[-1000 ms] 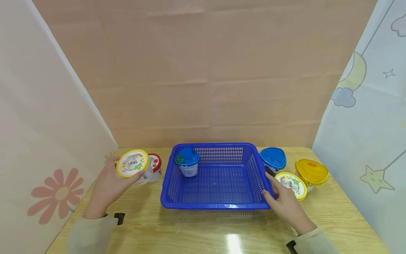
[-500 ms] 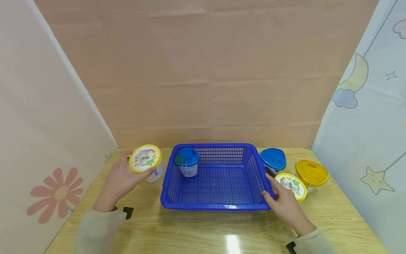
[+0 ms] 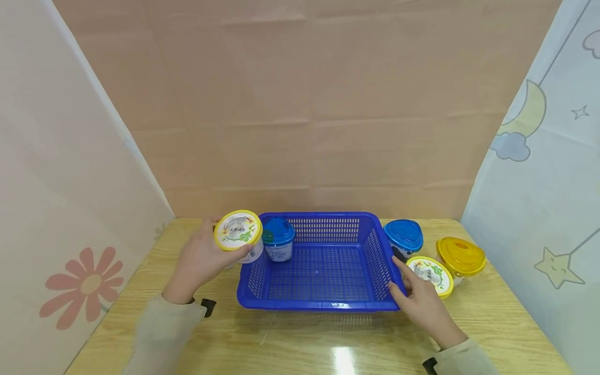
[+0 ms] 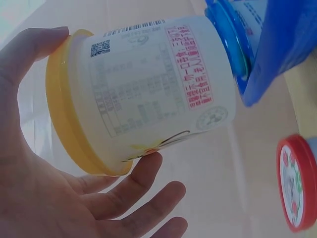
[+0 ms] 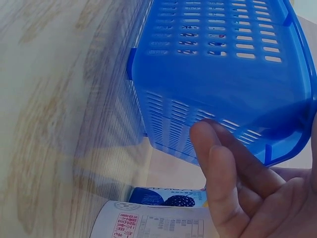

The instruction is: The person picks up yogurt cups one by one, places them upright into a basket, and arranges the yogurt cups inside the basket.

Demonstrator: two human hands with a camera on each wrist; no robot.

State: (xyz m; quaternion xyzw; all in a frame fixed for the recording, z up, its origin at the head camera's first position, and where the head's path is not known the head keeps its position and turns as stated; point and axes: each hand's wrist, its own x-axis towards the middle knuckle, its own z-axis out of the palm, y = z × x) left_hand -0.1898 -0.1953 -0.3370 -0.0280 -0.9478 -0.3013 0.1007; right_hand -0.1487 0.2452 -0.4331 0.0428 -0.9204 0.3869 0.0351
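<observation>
My left hand [image 3: 199, 258] holds a clear plastic cup with a yellow lid [image 3: 239, 230], raised at the left rim of the blue basket [image 3: 319, 304]. In the left wrist view, thumb and fingers curl round the lid end of that cup [image 4: 153, 79]. My right hand [image 3: 419, 297] grips the basket's right rim near the front corner, with its fingers against the outer wall in the right wrist view. Inside the basket, at the back left, stands a cup with a blue lid [image 3: 278, 237].
Right of the basket stand a blue-lidded cup [image 3: 404, 237], a yellow-and-white-lidded cup [image 3: 433, 276] and a yellow-lidded tub [image 3: 461, 255]. A red-lidded cup [image 4: 292, 183] shows in the left wrist view, mostly hidden behind my left hand from the head. Walls surround the wooden table [image 3: 300, 344].
My left hand has carried the yellow-lidded cup rightward, past the red-lidded cup to the basket's left rim. The right hand and the basket have stayed in place.
</observation>
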